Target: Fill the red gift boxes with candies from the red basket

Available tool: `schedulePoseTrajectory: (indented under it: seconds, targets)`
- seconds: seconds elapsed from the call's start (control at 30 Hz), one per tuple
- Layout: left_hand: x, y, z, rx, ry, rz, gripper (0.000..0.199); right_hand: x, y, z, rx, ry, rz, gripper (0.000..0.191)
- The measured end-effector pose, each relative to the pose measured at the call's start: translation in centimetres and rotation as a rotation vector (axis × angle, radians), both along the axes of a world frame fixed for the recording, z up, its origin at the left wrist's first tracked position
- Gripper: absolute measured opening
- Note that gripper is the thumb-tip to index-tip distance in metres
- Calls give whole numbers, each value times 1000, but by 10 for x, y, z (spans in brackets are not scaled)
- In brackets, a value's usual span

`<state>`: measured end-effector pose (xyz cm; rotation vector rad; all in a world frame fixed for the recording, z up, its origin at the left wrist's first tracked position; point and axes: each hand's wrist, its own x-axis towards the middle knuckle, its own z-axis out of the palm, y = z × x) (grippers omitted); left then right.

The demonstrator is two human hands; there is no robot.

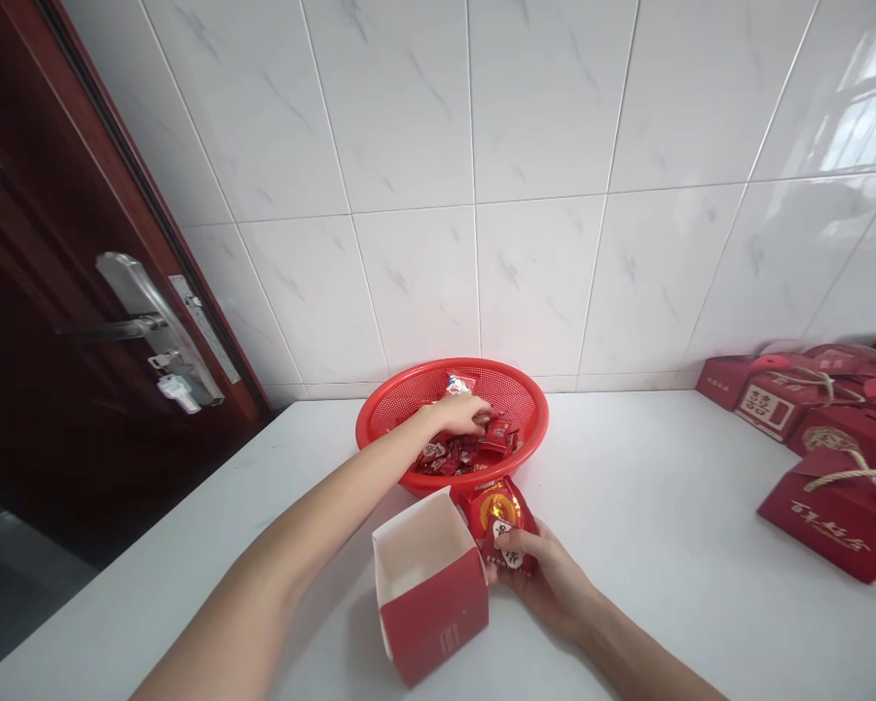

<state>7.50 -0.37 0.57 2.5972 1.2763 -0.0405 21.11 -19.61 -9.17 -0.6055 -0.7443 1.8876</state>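
Note:
My left hand (461, 414) reaches into a red plastic basket (380, 419) with perforated sides. Its fingers curl down among red-wrapped candies (456, 453), and whatever is between them is hidden. In front of the basket, my right hand (544, 579) is closed around red candy packets (507, 521), one shiny with a gold print and one with a white label, the thumb lying on top. Just left of that hand stands an open-topped red cardboard box (438, 623), white inside; as far as I can see into it, only bare white walls show.
Several red gift boxes with rope handles (832, 516) stand at the right of the white table (642, 506). White tiles (540, 292) rise behind it. A dark red door (51, 243) with a metal handle (146, 326) and hanging keys is on the left.

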Motion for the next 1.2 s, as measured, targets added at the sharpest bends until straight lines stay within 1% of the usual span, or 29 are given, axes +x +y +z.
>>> schedulePoseTrajectory:
  seconds: [0.03,0.07,0.13,0.2,0.27,0.33,0.4,0.43,0.53,0.6,0.63,0.67,0.7,0.77,0.83,0.9,1.0,1.1,1.13,1.2]
  targets:
    - [-3,2,1,49,-8,62,21,0,0,-1,-7,-5,-5,14]
    - [-7,4,2,95,-13,125,16,0,0,-1,-13,-9,-10,16]
    - [-13,7,3,173,-23,233,18,-1,0,-3,-22,-14,-16,19]
    - [-16,8,4,232,-42,308,24,-1,1,-5,-33,-13,-28,22]
    - [-15,8,3,275,-67,352,29,-1,1,-7,-39,-14,-37,27]
    - [-11,8,2,292,-96,366,28,-1,2,-9,-33,-17,-35,30]
    - [-6,6,1,270,-120,336,21,-1,2,-9,-20,-25,-27,33]
    - [-4,6,1,238,-125,300,20,-1,3,-9,-17,-29,-29,35]
    - [0,3,-3,71,-100,132,24,-1,3,-9,-18,-41,-35,37]
    - [1,2,-6,-37,-72,26,15,-1,3,-9,-19,-42,-34,36]
    - [1,1,-7,-72,-59,-9,10,-1,3,-8,-21,-40,-30,34]
    - [1,1,-8,-95,-45,-33,9,-1,3,-8,-26,-34,-29,32]
    - [1,2,-9,-107,-30,-50,13,-1,4,-8,-33,-26,-29,30]
    - [2,2,-11,-118,7,-68,25,-2,3,-7,-45,-6,-31,32]
    - [2,2,-14,-127,42,-76,30,-2,3,-5,-47,11,-28,37]
    - [4,1,-16,-129,64,-69,27,-3,3,-3,-40,16,-25,40]
    - [6,-2,-19,-135,65,-53,20,-4,3,-3,-43,8,-32,38]
    - [5,-3,-15,-169,27,-58,9,-5,4,-5,-74,13,-55,35]
    - [4,-3,-13,-179,1,-57,9,-5,4,-6,-85,16,-61,33]
    - [2,-2,-8,-190,-69,-41,21,-5,3,-6,-102,14,-67,31]
